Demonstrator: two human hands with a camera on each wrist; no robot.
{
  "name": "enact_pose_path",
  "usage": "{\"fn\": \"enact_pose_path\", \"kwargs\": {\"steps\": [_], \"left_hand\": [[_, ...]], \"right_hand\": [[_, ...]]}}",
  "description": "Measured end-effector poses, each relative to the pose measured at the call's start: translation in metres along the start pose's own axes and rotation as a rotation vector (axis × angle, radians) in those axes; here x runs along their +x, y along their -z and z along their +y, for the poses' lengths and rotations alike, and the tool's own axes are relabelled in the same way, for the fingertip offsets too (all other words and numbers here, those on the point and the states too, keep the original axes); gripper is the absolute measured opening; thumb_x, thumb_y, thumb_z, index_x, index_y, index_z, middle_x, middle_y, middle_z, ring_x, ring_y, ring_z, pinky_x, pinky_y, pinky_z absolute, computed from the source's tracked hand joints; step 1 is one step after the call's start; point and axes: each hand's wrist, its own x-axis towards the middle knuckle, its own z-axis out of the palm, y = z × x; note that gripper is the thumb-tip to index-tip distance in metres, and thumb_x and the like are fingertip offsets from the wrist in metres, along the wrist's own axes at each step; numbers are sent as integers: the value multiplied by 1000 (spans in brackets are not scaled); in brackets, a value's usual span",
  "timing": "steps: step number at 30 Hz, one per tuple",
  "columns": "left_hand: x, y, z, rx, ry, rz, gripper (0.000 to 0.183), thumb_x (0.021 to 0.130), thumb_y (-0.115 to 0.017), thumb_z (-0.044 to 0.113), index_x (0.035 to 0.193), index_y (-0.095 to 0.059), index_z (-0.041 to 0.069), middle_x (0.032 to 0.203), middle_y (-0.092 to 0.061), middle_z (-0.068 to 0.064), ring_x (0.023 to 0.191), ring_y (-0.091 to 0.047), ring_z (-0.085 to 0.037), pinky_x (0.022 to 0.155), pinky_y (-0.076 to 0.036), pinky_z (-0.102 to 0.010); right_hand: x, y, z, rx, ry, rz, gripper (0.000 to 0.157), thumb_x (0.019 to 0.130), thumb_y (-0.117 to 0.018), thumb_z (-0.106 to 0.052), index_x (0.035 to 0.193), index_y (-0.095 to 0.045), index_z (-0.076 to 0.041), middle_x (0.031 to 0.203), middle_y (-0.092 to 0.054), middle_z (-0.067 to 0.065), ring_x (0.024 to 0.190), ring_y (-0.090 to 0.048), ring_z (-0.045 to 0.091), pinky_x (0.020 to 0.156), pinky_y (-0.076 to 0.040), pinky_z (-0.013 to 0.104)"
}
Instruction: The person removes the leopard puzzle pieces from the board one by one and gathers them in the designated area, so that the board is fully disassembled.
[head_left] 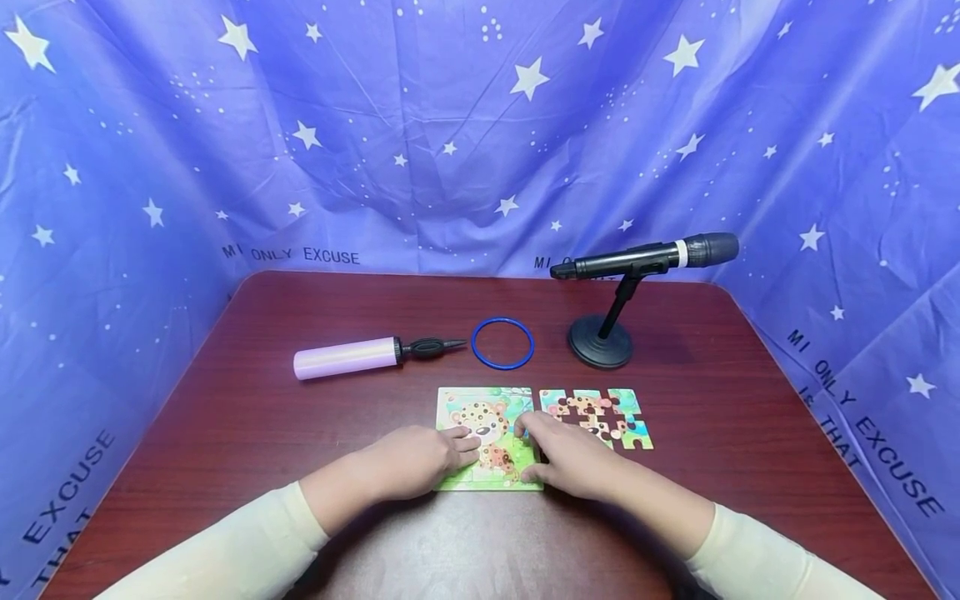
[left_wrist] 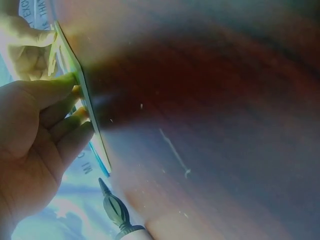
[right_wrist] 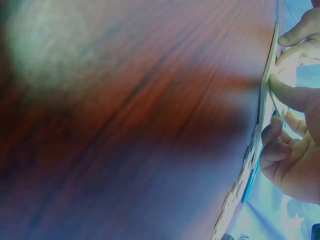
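Observation:
A jigsaw puzzle board (head_left: 487, 479) with a spotted cartoon leopard lies on the table in the head view. My left hand (head_left: 420, 461) rests on its left part, with fingers extended over the picture; the left wrist view shows the thumb (left_wrist: 57, 87) touching the board too. At the board's right side, my right hand (head_left: 573, 454) pinches a puzzle piece (right_wrist: 276, 104) between thumb and fingers. That piece is tilted against the board and mostly hidden by the hand. Loose joined puzzle pieces (head_left: 628, 402) lie just right of the board, partly covered by the right hand.
Behind the board lies a blue ring (head_left: 474, 354). A lilac hand pump (head_left: 348, 358) with a black nozzle lies to its left. A black microphone (head_left: 645, 258) rests on a round-based stand (head_left: 600, 346) at the back right. Star-printed blue cloth (head_left: 450, 192) surrounds the table.

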Motion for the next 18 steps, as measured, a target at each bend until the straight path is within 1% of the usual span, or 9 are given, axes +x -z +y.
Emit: {"fn": "enact_pose_path", "kwargs": {"steps": [3,6,8,11,14,18], "left_hand": [[0,-1,-1,-4,3,-2,42,98,-54,15,139,-58,25,145,-52,10,135,-49,-13,93,-56,-33],[0,-1,-1,-12,3,-8,42,98,-54,15,139,-57,24,146,-52,10,136,-48,-13,95,-55,-34],[0,0,-1,-18,8,-15,42,98,-54,15,139,-57,24,146,-51,10,136,-48,-13,96,-54,-34],[0,1,-1,-29,16,-27,42,99,-54,15,140,-57,25,146,-50,10,137,-46,-13,98,-53,-35],[-1,1,-1,-36,20,-30,43,98,-53,15,140,-56,24,147,-50,10,137,-46,-13,100,-51,-35],[-1,0,0,-38,18,-26,43,98,-53,15,140,-57,24,147,-50,9,137,-46,-13,100,-51,-34]], "right_hand": [[1,1,3,38,13,18,34,88,-74,-32,112,-53,-21,81,-49,-12,63,-44,3,56,-40,21],[1,4,7,105,26,30,20,93,-68,-27,107,-55,-22,79,-51,-15,65,-46,1,61,-42,21],[2,6,9,161,37,21,14,95,-65,-24,105,-56,-22,80,-54,-15,67,-50,1,64,-45,22],[1,10,12,263,35,-14,11,96,-63,-21,105,-56,-21,83,-60,-12,67,-55,3,64,-49,23],[-1,14,16,360,18,-44,10,97,-61,-19,106,-56,-21,85,-63,-7,64,-59,8,63,-52,26],[-5,21,22,443,-11,-64,8,98,-59,-21,106,-56,-20,86,-63,-1,65,-61,15,62,-52,28]]}}
